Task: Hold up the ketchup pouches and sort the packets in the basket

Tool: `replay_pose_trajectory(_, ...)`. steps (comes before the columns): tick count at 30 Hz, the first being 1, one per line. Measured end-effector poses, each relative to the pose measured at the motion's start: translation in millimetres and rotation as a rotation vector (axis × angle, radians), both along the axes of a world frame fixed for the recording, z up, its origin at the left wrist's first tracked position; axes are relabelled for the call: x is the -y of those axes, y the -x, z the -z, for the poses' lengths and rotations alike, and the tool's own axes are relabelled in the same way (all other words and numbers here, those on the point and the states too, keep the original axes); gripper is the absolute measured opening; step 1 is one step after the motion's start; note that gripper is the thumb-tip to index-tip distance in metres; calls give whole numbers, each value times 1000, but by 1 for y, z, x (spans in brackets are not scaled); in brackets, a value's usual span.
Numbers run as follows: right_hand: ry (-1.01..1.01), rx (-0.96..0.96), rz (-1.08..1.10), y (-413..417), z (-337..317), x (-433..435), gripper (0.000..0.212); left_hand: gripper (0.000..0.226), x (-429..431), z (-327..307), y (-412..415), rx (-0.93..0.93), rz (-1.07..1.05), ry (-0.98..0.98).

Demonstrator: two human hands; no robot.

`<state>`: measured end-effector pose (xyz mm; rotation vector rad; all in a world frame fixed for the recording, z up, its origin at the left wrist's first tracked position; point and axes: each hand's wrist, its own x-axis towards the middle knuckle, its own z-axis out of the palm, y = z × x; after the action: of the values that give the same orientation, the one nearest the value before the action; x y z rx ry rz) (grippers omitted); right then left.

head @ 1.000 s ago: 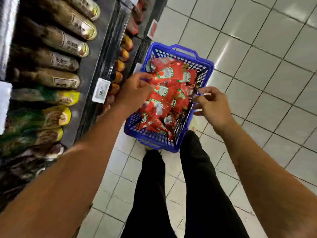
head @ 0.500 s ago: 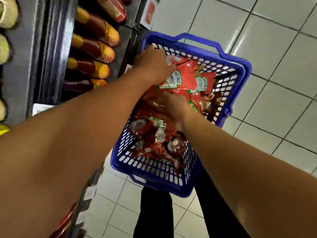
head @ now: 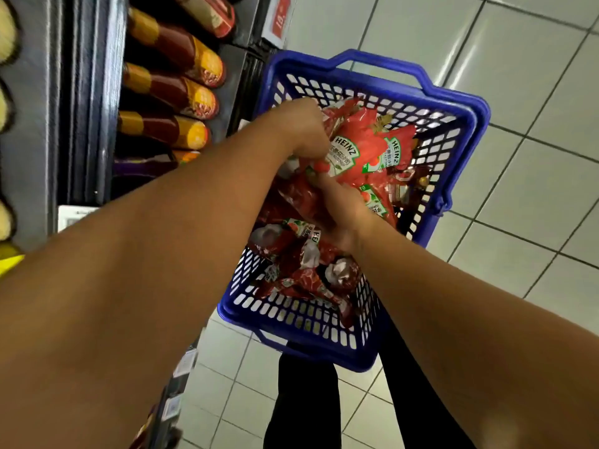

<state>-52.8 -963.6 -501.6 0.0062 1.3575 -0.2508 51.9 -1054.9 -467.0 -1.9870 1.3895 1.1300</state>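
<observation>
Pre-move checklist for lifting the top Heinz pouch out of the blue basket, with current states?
1. Left hand grips the top Heinz pouch at its near-left edge: ok.
2. Right hand has a hold on a pouch: cannot tell, its fingers are buried among the pouches.
3. Top pouch free of the others: not ok, it lies on the pile and overlaps a second Heinz pouch.
4. Blue basket steady: cannot tell, its support is hidden.
5. Basket handle clear of the lift path: ok, it sits at the far rim.
6. Shelf bottles clear of the left arm: ok, apart from it.
</observation>
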Motion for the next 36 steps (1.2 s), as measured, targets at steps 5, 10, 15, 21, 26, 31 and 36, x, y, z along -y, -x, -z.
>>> replay_pose_trajectory(5,76,1,-138,54,-23,-19,25,32,-34,1,-3,-262,-438,32)
replay_pose_trajectory(10,170,154,-189,85,-54,-35,39,29,-87,-9,-13,-720,-1181,-50)
replay_pose_trajectory(15,182,271,-143,107,-82,-56,53,48,-149,-39,-25,-1060,-1339,-131)
replay_pose_trajectory(21,302,192,-75,103,-133,-76,53,63,-189,-78,8,-888,-1321,5)
replay_pose_trajectory(26,414,84,-131,113,-195,-81,54,76,-203,-127,24,-753,-1251,135)
replay_pose_trajectory(31,491,37,-229,124,-278,-77,52,59,-208,-208,27,-899,-1276,216)
replay_pose_trajectory(36,597,62,-303,125,-352,-68,39,48,-214,-289,28,-958,-1247,297)
